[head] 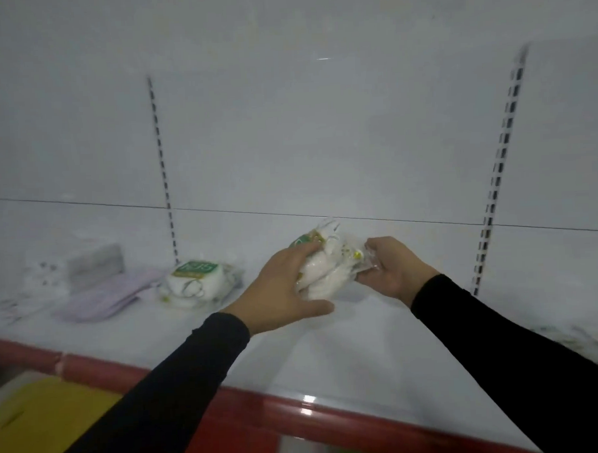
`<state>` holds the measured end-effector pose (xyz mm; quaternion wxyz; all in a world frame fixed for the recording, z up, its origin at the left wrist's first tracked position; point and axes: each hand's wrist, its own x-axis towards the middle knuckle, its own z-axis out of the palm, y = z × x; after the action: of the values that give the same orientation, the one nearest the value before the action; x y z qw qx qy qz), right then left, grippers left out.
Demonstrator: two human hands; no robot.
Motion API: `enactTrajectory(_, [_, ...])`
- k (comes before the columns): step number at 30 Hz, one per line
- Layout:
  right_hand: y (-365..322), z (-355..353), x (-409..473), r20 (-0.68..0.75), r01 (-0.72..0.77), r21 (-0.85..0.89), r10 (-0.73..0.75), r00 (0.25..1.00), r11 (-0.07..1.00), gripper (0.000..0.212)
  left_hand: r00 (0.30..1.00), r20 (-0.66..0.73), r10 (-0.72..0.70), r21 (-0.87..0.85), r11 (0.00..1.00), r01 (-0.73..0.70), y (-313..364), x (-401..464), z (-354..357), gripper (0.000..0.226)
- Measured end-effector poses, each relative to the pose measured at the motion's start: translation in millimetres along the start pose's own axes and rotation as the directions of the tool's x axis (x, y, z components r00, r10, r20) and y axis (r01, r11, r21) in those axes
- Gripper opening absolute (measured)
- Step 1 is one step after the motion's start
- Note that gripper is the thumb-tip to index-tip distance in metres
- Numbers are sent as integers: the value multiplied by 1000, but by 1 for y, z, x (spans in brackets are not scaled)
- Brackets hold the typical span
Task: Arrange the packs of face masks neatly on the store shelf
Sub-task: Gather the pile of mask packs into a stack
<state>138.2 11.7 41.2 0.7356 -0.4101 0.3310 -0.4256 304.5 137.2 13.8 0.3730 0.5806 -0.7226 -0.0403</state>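
Lower frame: two black long sleeves [181,378] reach in from the bottom edge, each cut off at the forearm. At centre frame, the left hand [283,290] and right hand [393,268] hold between them a clear plastic pack of white face masks with a green and yellow label [321,270]. The left hand grips the pack's near-left side, fingers curled over its top and thumb stretched beneath. The right hand pinches the crinkled plastic end at the pack's right; its fingertips are partly hidden by the wrap. The pack sits tilted just above the white store shelf [330,355]; whether it touches the surface cannot be told.

Left of the hands, a second clear pack of white masks with a green label [195,280] lies flat on the shelf. Further left lies a flat pale lilac pack [105,296], and behind it a blurred greyish-white block-shaped pack [93,261]; printing on all is illegible. A white fuzzy item [590,340] at the right edge is cut off and unidentifiable.

A glossy red edge strip [299,411] runs along the shelf front. Two slotted metal uprights [163,170] stand against the white back panel [320,122]. A yellow surface [42,419] fills the lower left corner, partly hidden by the left sleeve.
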Motion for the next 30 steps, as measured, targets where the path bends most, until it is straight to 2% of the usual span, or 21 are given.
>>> enactTrajectory(2, [23,32,-2,47,-41,8,40,998,999,24,995,-94,34,147,989,-20,-20,-17,-14,89])
enactTrajectory(4, [47,62,1,122,-82,17,79,989,996,26,977,-147,155,334,937,-99,-46,-30,-34,78])
enactTrajectory(6, [72,89,6,164,-123,-4,122,979,992,30,966,-81,244,464,867,-180,-76,-46,-62,70])
enactTrajectory(10, [117,132,21,343,-296,-79,304,889,952,74,919,136,370,602,706,-373,-130,-80,-111,74])
enactTrajectory(12, [137,156,21,439,-294,-143,327,837,945,76,890,208,406,659,614,-435,-150,-94,-129,74])
enactTrajectory(13, [146,167,24,455,-265,-151,305,837,952,74,887,230,402,686,579,-440,-159,-100,-138,73])
enactTrajectory(15, [164,188,25,439,-207,-149,253,862,967,71,913,205,354,704,595,-389,-176,-111,-156,67])
enactTrajectory(16, [172,197,25,422,-196,-143,239,875,970,65,943,146,298,658,682,-318,-183,-119,-166,65])
enactTrajectory(18, [183,212,26,363,-190,-132,226,904,973,46,997,-17,72,417,907,-58,-189,-134,-185,68])
enactTrajectory(19, [189,218,27,342,-192,-126,224,912,973,40,993,-108,-51,269,960,79,-191,-139,-192,67])
enactTrajectory(20, [196,222,28,322,-198,-120,227,919,973,37,964,-196,-179,125,971,206,-195,-142,-195,64])
enactTrajectory(21, [203,226,28,307,-198,-120,226,924,973,38,911,-230,-342,-39,939,343,-203,-144,-196,64])
enactTrajectory(22, [210,230,29,290,-199,-128,229,929,972,41,844,-171,-508,-233,853,467,-214,-144,-194,69])
enactTrajectory(23, [218,233,30,272,-199,-156,236,933,968,44,784,-30,-620,-409,723,556,-225,-143,-191,77])
enactTrajectory(24, [223,236,29,263,-194,-197,243,934,961,44,748,107,-655,-518,605,604,-236,-142,-186,86])
enactTrajectory(25, [226,238,28,242,-179,-248,240,940,952,42,729,177,-661,-539,554,634,-247,-142,-181,95])
enactTrajectory(26, [227,238,27,225,-159,-299,231,947,941,39,721,189,-667,-506,563,653,-254,-142,-178,103])
enactTrajectory(30, [215,236,19,211,-94,-500,227,951,861,35,725,99,-682,-405,638,655,-270,-133,-170,106])
